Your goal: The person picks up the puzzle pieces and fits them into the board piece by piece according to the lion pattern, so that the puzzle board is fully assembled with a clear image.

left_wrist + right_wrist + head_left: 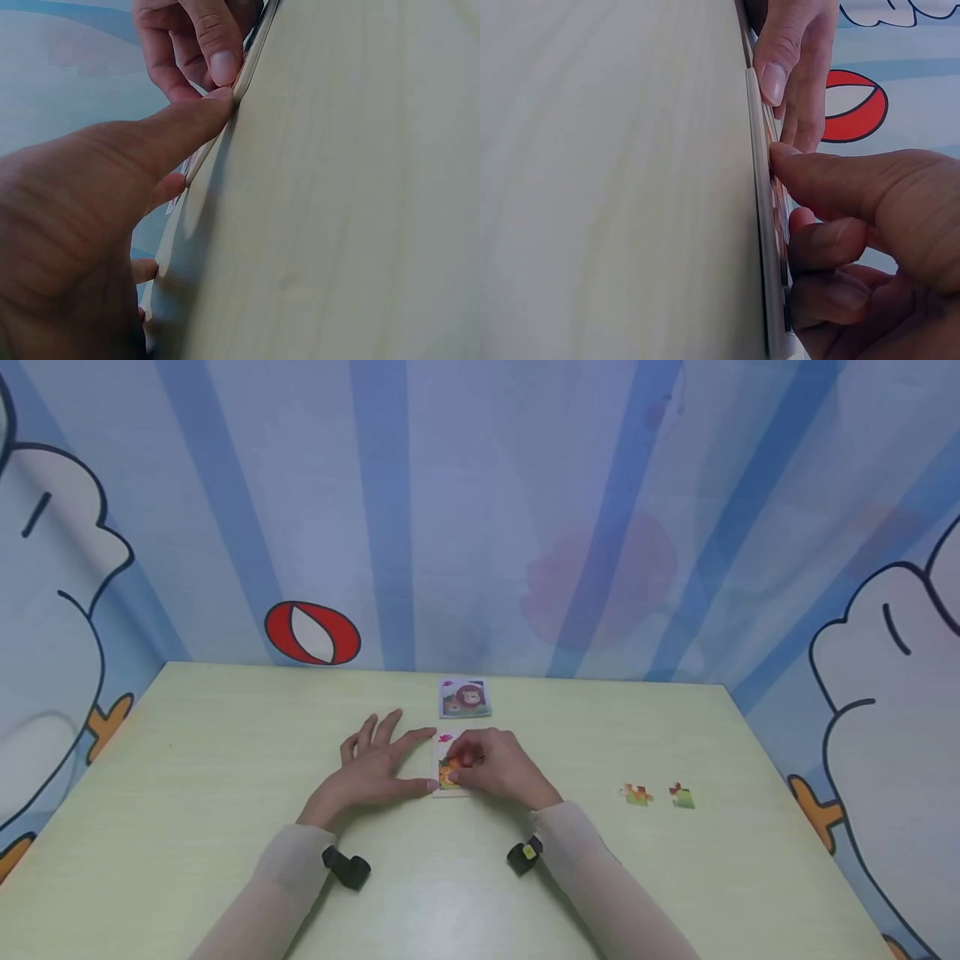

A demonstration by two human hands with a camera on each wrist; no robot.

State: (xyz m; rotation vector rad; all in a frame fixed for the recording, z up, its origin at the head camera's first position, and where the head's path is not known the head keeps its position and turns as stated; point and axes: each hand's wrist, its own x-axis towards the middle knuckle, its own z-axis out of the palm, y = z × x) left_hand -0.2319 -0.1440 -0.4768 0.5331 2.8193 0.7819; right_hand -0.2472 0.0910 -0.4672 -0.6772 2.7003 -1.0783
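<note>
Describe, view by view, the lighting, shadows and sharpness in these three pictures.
Head view: soft even light, only faint shadows under the hands, and the two loose puzzle pieces look small and slightly soft. Left wrist view: the left hand fills the near corner, blurred, casting a dim shadow on the table. Right wrist view: the puzzle board is seen edge-on, and the right hand is large and a little soft.

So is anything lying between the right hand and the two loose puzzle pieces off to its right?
Nothing visible. The table is bare between the right hand, resting on the puzzle board, and the loose pieces. The left hand steadies the board's other side.
</note>
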